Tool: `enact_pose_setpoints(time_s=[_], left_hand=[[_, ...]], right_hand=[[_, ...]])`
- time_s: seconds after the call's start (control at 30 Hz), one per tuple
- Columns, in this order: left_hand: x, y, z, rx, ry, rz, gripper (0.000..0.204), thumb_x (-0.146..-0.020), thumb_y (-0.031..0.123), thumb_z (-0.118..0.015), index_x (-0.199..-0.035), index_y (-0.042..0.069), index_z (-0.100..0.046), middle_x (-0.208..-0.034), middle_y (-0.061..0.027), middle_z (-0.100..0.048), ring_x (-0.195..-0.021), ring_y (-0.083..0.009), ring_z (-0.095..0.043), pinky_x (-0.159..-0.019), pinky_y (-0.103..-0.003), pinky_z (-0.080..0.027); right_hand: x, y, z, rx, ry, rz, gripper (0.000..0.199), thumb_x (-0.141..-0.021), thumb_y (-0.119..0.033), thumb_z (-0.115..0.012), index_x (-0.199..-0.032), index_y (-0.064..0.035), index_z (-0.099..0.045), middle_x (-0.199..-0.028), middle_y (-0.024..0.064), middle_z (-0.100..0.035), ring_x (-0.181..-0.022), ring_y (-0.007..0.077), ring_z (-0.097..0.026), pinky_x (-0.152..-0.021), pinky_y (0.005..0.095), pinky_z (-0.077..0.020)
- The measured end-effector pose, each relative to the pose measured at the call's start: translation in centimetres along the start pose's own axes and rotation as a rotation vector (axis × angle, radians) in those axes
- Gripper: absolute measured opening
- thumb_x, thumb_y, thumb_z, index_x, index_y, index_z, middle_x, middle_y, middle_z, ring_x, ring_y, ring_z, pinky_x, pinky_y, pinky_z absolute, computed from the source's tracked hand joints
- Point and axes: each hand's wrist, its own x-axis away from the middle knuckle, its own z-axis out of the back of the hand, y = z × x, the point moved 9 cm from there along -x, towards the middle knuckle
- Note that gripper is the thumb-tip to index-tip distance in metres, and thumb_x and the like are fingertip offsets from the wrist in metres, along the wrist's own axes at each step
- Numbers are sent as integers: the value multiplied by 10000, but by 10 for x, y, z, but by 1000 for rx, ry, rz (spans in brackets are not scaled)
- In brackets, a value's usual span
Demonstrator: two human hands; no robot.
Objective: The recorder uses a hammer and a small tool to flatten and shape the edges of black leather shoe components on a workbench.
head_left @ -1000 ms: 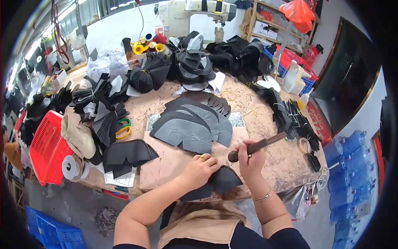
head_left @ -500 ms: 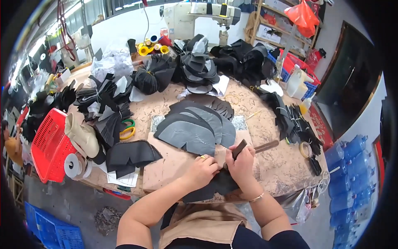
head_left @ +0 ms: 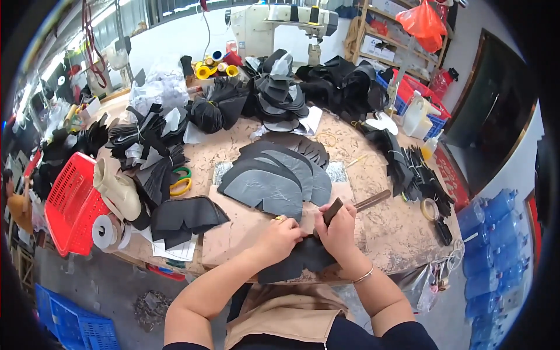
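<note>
Both my hands are close together at the table's near edge, over a black shoe-upper piece (head_left: 306, 259). My left hand (head_left: 280, 238) has its fingers pinched at the upper edge of that piece; a ring shows on one finger. My right hand (head_left: 339, 232) is closed around a dark brown, hammer-like tool (head_left: 333, 210), whose blunt bar stands up from the fist. A wooden handle (head_left: 373, 201) sticks out to the right behind the knuckles; whether it joins the bar is hidden. Just beyond my hands lie overlapping grey-faced curved pieces (head_left: 262, 189) on a pale board (head_left: 224, 242).
To the left are a stitched black piece (head_left: 186, 219), a beige boot (head_left: 119, 192), a red basket (head_left: 70, 204), a white spool (head_left: 105, 230) and scissors (head_left: 182, 182). Black bundles (head_left: 216, 108) line the back, below a sewing machine (head_left: 280, 26). A tape roll (head_left: 430, 210) lies right.
The wooden handle has tilted up slightly at its outer end. Both hands have shifted a little, with the left fingers still at the piece and the right hand still gripping the tool.
</note>
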Motion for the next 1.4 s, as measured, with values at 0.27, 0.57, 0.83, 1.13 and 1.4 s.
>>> enact_pose_setpoints(time_s=[0.27,0.57,0.83,1.13,1.4], left_hand=[[8,23,-3,-270,10,-133,263,-771,92,-577,-1013,126,-673,-994,-19,-618,-994,-214,-580,-828,-356,-466],[10,17,0,-234,48,-104,260,-747,80,-613,-995,118,-679,-985,-28,-617,-983,-225,-580,-836,-358,-467],[15,3,0,-95,17,-47,257,-751,61,-621,-996,107,-684,-982,-36,-614,-979,-239,-579,-845,-361,-480],[19,2,10,-85,25,-43,237,-765,60,-618,-985,104,-695,-988,-56,-627,-935,-253,-599,-824,-366,-498],[25,11,10,-194,73,-38,183,-778,61,-617,-931,103,-706,-950,-66,-638,-909,-251,-619,-785,-369,-507]], right_hand=[[8,19,15,-47,136,-205,145,-800,-129,-700,-792,-50,-579,-750,88,-599,-706,310,-560,-778,402,-402],[-22,-8,36,-229,127,-148,100,-811,-139,-683,-814,-68,-612,-768,71,-595,-738,286,-555,-793,386,-378],[-10,-1,-7,-133,-45,-60,135,-805,-172,-715,-840,-80,-621,-804,53,-638,-739,277,-580,-816,395,-379],[-6,-8,-9,-132,-46,-51,119,-798,-148,-707,-852,-99,-613,-806,35,-637,-743,262,-582,-810,394,-373],[-3,-25,-14,68,-4,-21,154,-787,-153,-728,-837,-67,-610,-806,37,-631,-738,247,-569,-799,389,-388]])
